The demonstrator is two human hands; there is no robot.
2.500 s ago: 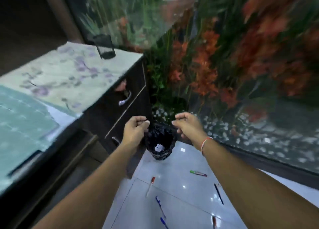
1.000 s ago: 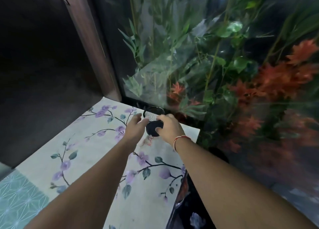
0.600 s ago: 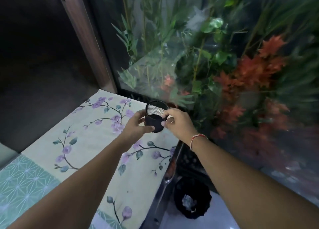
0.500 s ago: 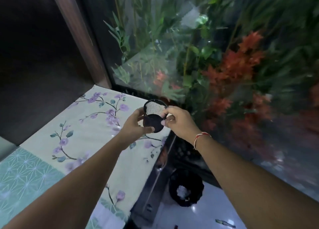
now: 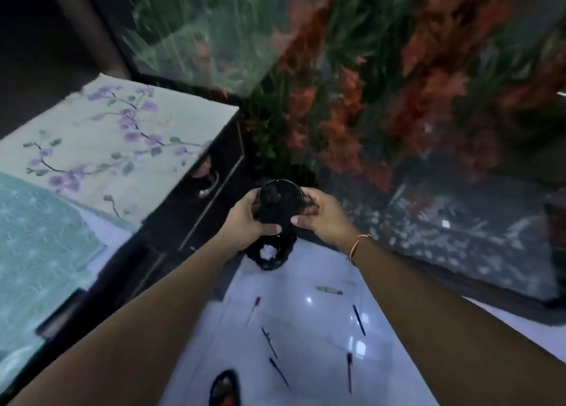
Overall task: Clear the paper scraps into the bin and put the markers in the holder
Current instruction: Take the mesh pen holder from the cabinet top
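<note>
Head view, centre of frame: holder [image 5: 280,202] held in the air between both hands. It is a black round cup, its mouth tilted toward the camera; blur hides its surface texture. Left hand [image 5: 245,218] grips its left side, fingers curled round the wall, thumb on the near side. Right hand [image 5: 321,214] grips the right side in the same way; an orange-red thread band sits on that wrist.

Directly below the holder, on the white tiled floor [image 5: 306,344], stands the bin [image 5: 269,252]: small, lined in black plastic, with a crumpled white paper scrap [image 5: 267,251] inside.

Markers and pens lie scattered on the floor in the lower centre, all well apart from one another: a green marker [image 5: 329,290], a red-capped one [image 5: 254,310], a blue one [image 5: 269,342], another blue [image 5: 279,371], a dark pen [image 5: 359,320], and a dark-red one [image 5: 349,372].

Left of frame: dark drawer cabinet [image 5: 196,203] topped by a floral cloth [image 5: 116,148]. Upper right: glass with green and red plants behind [image 5: 367,99].
</note>
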